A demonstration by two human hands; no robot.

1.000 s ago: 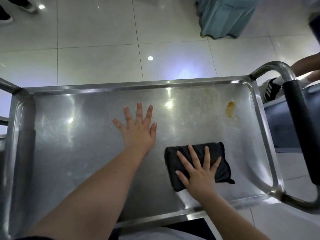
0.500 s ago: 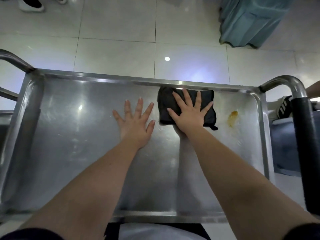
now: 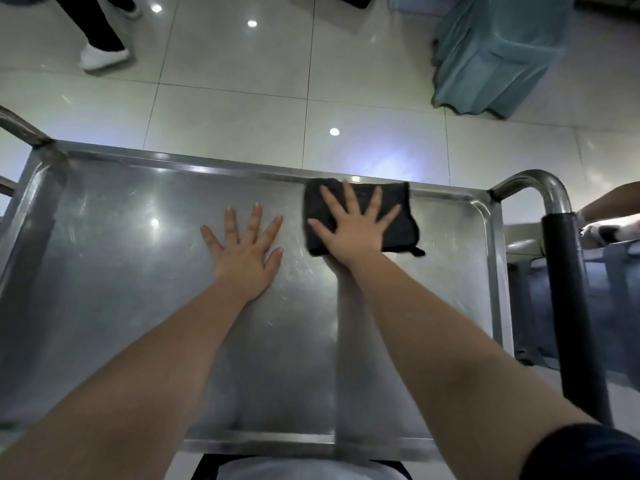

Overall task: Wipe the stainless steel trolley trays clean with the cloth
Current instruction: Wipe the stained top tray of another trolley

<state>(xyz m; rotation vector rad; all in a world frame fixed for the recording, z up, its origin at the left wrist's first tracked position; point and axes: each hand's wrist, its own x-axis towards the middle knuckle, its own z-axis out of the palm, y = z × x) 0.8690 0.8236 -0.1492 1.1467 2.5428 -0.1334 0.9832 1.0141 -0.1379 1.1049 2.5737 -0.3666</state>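
The stainless steel trolley tray (image 3: 121, 289) fills the lower part of the head view. A folded black cloth (image 3: 403, 220) lies at the tray's far rim, right of centre. My right hand (image 3: 353, 233) presses flat on the cloth with fingers spread, covering its left and middle part. My left hand (image 3: 246, 251) rests palm down on the bare steel just left of the cloth, fingers apart and holding nothing. Both forearms reach across the tray from the near edge.
The trolley's push handle (image 3: 568, 289), steel with a black grip, rises at the right. Beyond it lies another person's arm (image 3: 609, 206). A teal draped object (image 3: 491, 53) stands on the tiled floor at back right. Someone's leg and white shoe (image 3: 102, 57) are at back left.
My right hand pushed the cloth from the tray's near right area to the far rim. The orange spot seen earlier no longer shows. My left hand stayed flat in place.
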